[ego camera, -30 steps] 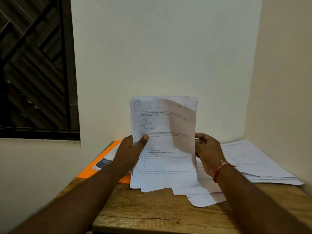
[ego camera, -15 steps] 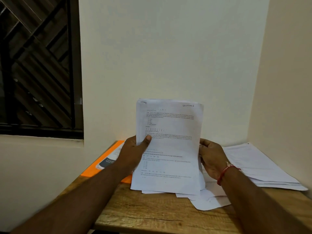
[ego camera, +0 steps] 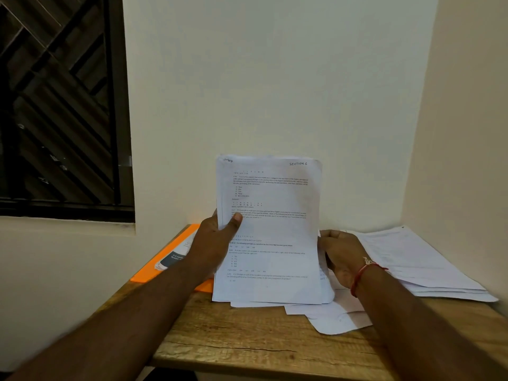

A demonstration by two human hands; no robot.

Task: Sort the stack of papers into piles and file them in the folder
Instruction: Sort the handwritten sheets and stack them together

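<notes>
Holding a stack [ego camera: 268, 229] upright, left hand [ego camera: 214, 243] pinching its left edge, right hand [ego camera: 339, 254] curled round its right edge, folder [ego camera: 147, 274] left of it

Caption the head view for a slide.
Left hand and right hand hold papers headed SECTION 6 upright over table, folder at left.

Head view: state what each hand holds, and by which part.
The left hand grips the upright sheaf of printed papers at its left edge, thumb on the front page. The right hand holds the sheaf's right edge, lower down.
</notes>
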